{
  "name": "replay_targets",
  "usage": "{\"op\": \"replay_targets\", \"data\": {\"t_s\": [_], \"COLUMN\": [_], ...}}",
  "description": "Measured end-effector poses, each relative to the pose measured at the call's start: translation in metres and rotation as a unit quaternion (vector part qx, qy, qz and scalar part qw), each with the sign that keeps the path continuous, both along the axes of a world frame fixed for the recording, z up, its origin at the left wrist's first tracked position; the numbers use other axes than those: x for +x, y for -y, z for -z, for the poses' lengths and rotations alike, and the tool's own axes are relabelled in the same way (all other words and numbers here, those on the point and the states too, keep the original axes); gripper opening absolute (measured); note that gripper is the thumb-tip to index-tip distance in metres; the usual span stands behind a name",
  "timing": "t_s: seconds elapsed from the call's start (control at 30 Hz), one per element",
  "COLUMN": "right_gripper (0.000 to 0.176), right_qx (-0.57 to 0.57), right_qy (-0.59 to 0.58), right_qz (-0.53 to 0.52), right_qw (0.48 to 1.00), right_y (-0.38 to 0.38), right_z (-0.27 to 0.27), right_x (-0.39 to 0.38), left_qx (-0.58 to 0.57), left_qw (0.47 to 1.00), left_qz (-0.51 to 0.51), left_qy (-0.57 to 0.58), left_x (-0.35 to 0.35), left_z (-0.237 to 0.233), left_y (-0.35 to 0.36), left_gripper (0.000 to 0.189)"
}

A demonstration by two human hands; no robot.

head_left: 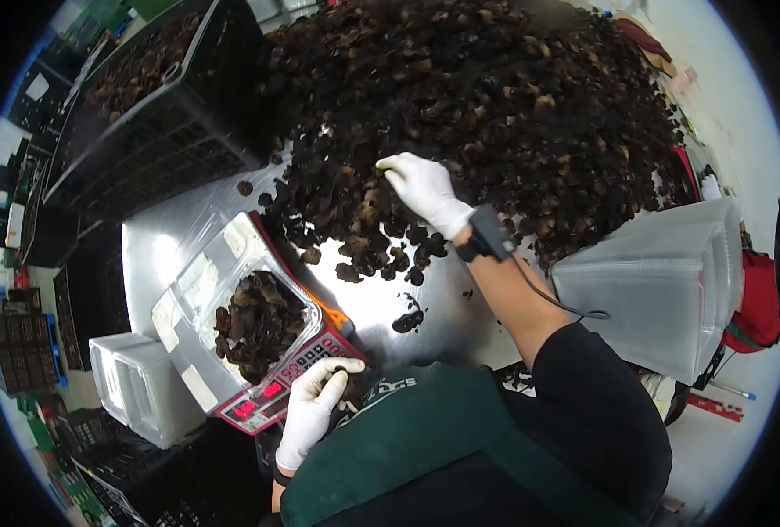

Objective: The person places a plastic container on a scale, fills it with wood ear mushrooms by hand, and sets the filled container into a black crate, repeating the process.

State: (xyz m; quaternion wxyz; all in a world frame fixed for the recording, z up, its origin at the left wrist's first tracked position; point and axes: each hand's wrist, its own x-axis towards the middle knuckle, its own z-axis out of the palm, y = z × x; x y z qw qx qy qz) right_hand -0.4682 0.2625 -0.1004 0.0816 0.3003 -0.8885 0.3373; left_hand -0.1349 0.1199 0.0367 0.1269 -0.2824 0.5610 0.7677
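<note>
A large pile of dark wood ear mushrooms [495, 97] covers the far part of the metal table. My right hand [420, 189], in a white glove, is over the near edge of this pile, its fingers bent and close together; what they hold, if anything, is hidden. In front of my apron, my left hand [309, 413], also gloved, is closed with thumb and finger around a small dark piece of mushroom. Just beyond it stands a red-framed digital scale [319, 345] with lit red digits. A clear plastic container [198, 303] on the scale holds a heap of mushrooms [262, 325].
A black crate [175, 132] full of mushrooms stands at the upper left. Stacked clear containers [148, 386] are left of the scale, and clear plastic bags [649, 281] lie at the right. Loose pieces [407, 319] dot the metal tabletop [355, 303].
</note>
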Motion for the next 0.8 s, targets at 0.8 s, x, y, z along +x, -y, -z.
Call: {"op": "replay_targets", "data": {"t_s": [0.8], "right_gripper": [0.052], "right_qx": [-0.355], "right_qy": [0.61], "right_qz": [-0.193], "right_qw": [0.681], "right_y": [-0.029], "right_z": [-0.093], "right_x": [0.083], "left_qx": [-0.026], "left_qw": [0.998], "left_qz": [0.04], "left_qy": [-0.048], "left_x": [0.012], "left_z": [0.003], "left_y": [-0.004], "left_gripper": [0.028]}}
